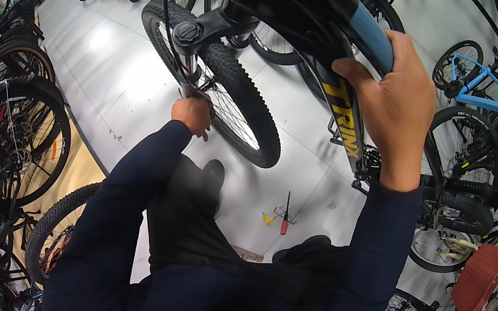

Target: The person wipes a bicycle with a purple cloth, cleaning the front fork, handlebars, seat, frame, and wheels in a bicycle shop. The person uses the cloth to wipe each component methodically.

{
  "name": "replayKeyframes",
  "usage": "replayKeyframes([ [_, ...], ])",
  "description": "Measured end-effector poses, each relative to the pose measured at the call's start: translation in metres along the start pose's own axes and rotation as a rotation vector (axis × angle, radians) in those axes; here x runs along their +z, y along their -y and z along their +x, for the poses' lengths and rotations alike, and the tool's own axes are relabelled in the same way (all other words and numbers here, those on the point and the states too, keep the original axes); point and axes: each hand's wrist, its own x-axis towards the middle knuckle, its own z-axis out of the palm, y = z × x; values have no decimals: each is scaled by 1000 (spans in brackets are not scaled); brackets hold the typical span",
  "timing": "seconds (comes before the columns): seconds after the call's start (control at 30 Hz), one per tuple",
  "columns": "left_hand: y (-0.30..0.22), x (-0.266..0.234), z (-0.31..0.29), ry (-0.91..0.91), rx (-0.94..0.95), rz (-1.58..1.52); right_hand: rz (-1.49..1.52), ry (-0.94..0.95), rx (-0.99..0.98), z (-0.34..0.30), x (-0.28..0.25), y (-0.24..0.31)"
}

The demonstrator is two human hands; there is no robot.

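Observation:
A black mountain bike frame (324,20) with a grey-blue section on its top tube leans across the upper middle. My right hand (401,92) is closed around that top tube, the thumb on the near-left side and the fingers out of sight beneath. Below the frame's head, the front fork (190,37) runs down beside the knobby front wheel (247,106). Down by the wheel's hub, my left hand (192,114) is curled at the lower end of the fork; its grip is partly hidden.
On the pale tiled floor lie a red-handled screwdriver (284,226) and a small yellow piece (266,220), close to my feet. Parked bikes (15,136) crowd the left side and the back. A blue bike (489,100) and a red basket (480,280) are at the right.

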Motion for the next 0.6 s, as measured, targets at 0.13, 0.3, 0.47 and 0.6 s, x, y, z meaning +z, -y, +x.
replayKeyframes([
  [0.13, 22, -10, -18, -18, -246, -61, -34, -4, -12, -1, 2, -4],
  [0.3, 72, -8, -6, -369, -281, -514, -37, -26, -32, -2, 4, -6],
  [0.47, 74, 20, 22, -267, 300, -1112, -16, -19, -14, -2, 3, -5],
  [0.6, 87, 20, 44, -17, 334, -868, -13, -37, -17, 0, 4, -4],
])
